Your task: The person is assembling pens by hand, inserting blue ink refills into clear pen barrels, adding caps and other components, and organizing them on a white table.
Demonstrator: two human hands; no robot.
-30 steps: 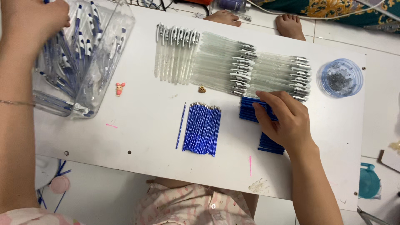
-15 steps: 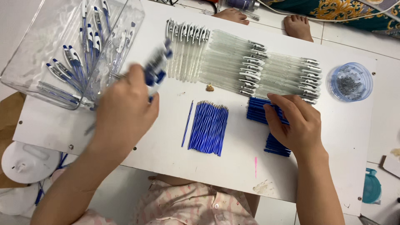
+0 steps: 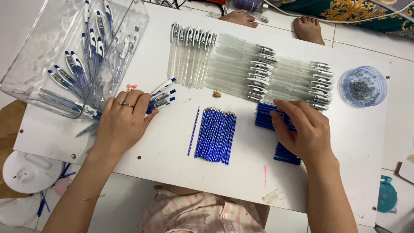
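The head camera looks down on a white board [image 3: 172, 142] on the floor.

The left hand [image 3: 123, 123] is in the left middle of the frame. Its fingers are bent down over a small bunch of white and blue pens [image 3: 161, 96] and press them flat on the board. The pen tips stick out to the upper right of the hand. Just beside this hand, in the upper left of the frame, is a clear plastic box [image 3: 51, 56] with more pens inside.

The right hand [image 3: 304, 131] is in the right middle of the frame. It lies palm down with its fingers curled on a pile of blue pen parts [image 3: 267, 116].

Between the two hands lies a neat bunch of thin blue ink tubes [image 3: 215, 134], with one tube apart on its left. Above them, at the top middle, are rows of clear pen bodies [image 3: 246, 69]. A round blue tub [image 3: 363, 86] of tiny metal bits sits at the upper right.
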